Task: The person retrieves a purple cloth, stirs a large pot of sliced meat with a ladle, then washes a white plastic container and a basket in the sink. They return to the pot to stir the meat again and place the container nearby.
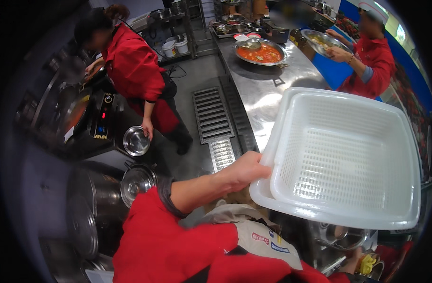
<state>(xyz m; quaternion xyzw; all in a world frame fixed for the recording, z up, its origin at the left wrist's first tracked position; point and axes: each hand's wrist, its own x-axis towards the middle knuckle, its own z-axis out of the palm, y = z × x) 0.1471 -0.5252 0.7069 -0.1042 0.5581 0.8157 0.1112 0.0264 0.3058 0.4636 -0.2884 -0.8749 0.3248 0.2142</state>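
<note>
Left hand (248,169): fingers were clamped on rim of white perforated basket (343,155), near its left corner.
Right hand: not in view, grip cannot be told.
Basket: was tilted, held above steel counter (268,89) edge.
Advice: support far side too, w/ firm grip, so basket stayed level.

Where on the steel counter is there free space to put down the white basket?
The left hand holds the white basket over the near counter. Bare steel lies between the basket and the big pan of red sauce. Behind that pan the counter is crowded with trays and bowls.
</note>
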